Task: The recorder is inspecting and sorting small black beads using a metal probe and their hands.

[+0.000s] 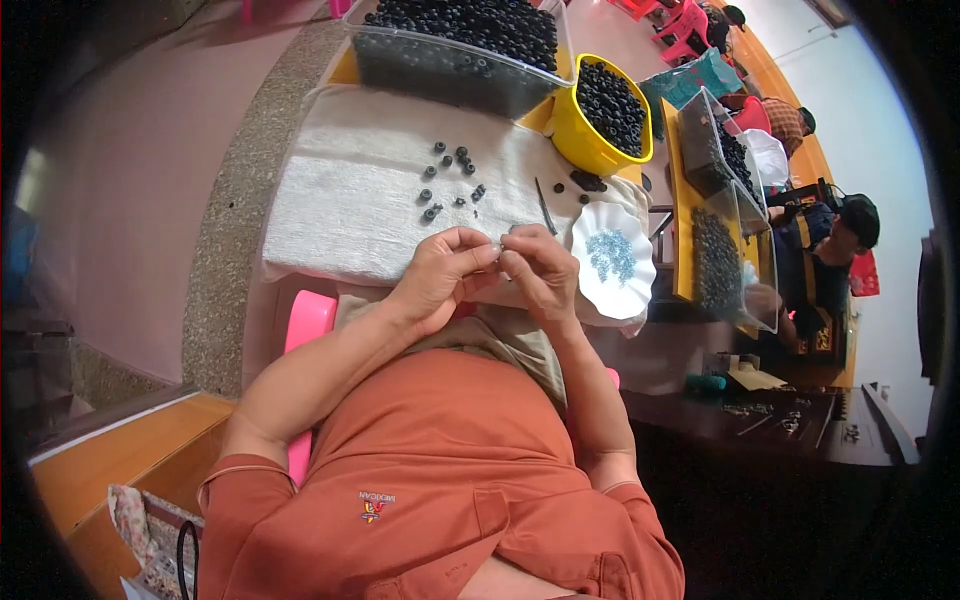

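My left hand [442, 278] and my right hand [545, 272] meet at the near edge of the cloth-covered table. Thumbs and forefingers of both are pinched together around something too small to make out. Beyond them, several small black ring-shaped parts [427, 171] lie loose on the white cloth [345, 190]. Beside my right hand rests a white scalloped plate [590, 291] with a heap of tiny clear bluish pieces [610, 256]. A thin dark pointed tool [545, 206] lies just left of the plate.
At the table's far end stand a clear plastic bin [440, 75] and a yellow tub [571, 130], both full of black parts. To the right, a person [815, 245] sits behind more clear bins [717, 262]. A dark table [780, 425] with small items stands at lower right.
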Demonstrator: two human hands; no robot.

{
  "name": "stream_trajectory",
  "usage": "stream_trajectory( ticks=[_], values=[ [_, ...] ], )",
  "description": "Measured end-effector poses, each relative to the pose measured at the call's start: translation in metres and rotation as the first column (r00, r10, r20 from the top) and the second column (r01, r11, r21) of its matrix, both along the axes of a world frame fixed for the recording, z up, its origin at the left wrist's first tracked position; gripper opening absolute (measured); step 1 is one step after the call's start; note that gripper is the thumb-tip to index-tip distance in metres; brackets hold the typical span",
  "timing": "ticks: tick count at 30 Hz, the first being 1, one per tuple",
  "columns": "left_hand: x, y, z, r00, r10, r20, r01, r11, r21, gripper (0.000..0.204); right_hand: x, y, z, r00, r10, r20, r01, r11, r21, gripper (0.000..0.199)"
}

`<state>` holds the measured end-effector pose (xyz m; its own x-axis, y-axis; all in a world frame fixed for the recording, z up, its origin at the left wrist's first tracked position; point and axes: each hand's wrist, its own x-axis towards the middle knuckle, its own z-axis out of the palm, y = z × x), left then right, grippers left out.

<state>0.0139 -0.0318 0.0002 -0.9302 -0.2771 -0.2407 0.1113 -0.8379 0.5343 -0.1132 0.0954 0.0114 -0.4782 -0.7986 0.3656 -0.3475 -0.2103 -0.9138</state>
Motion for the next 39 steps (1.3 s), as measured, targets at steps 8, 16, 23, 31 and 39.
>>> stream_trajectory(
  ticks=[8,16,23,31,39],
  values=[
    [-0.001,0.0,0.002,0.998,0.034,0.044,-0.034,0.999,-0.017,0.011,0.0,-0.001,0.0,0.981,0.012,-0.195,-0.015,1.0,-0.015,0.036],
    [0.0,0.003,0.005,0.999,0.008,0.031,-0.006,0.998,-0.067,0.012,-0.015,0.005,0.01,0.989,0.131,-0.061,-0.125,0.987,0.1,0.019],
    [0.002,0.002,0.01,0.999,-0.037,0.026,0.04,0.995,-0.087,0.01,-0.013,0.007,0.015,0.946,0.164,0.279,-0.216,0.962,0.166,0.012],
    [-0.001,-0.001,0.003,0.998,-0.006,0.058,0.009,0.998,-0.057,0.015,-0.006,0.003,0.01,0.973,0.057,-0.222,-0.036,0.995,0.097,0.02],
    [-0.001,-0.001,0.01,0.998,0.012,0.068,-0.011,1.0,-0.019,0.013,0.013,-0.009,0.012,0.782,-0.189,-0.594,0.175,0.981,-0.081,0.043]
  ],
)
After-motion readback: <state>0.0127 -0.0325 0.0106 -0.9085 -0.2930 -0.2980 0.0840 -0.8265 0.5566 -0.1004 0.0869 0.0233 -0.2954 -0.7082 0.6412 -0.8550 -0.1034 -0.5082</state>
